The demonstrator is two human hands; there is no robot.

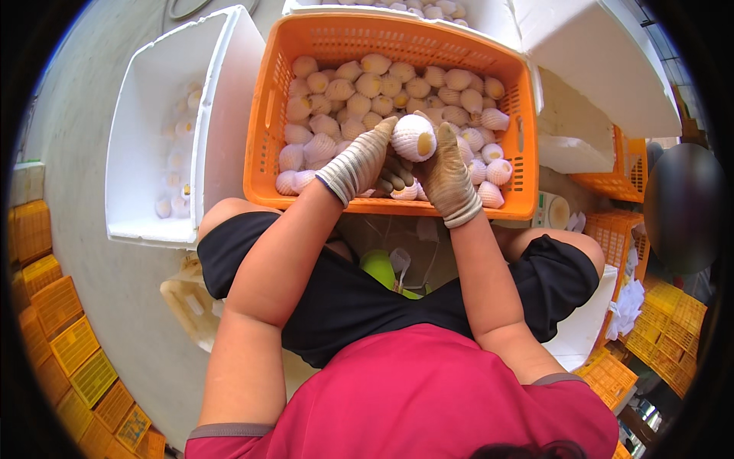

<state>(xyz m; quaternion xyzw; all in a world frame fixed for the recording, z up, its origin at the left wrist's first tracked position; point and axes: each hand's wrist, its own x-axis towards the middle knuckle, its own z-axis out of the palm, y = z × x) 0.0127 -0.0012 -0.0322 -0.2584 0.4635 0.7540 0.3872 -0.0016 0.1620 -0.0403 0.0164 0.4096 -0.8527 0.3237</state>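
Between my gloved hands is a round fruit in a white foam net, its yellowish skin showing through an opening. My left hand presses its thumb to the fruit's left side, and darker fingertips curl underneath. Around the right side closes my right hand; some of its fingers are hidden behind the fruit. Both hands are over the near part of an orange plastic crate, where many similar net-wrapped fruits lie heaped.
A white foam box with a few wrapped fruits stands left of the crate. Behind it is another foam box of fruit. Foam lids and a small scale are at right. Yellow and orange crates stack along both sides.
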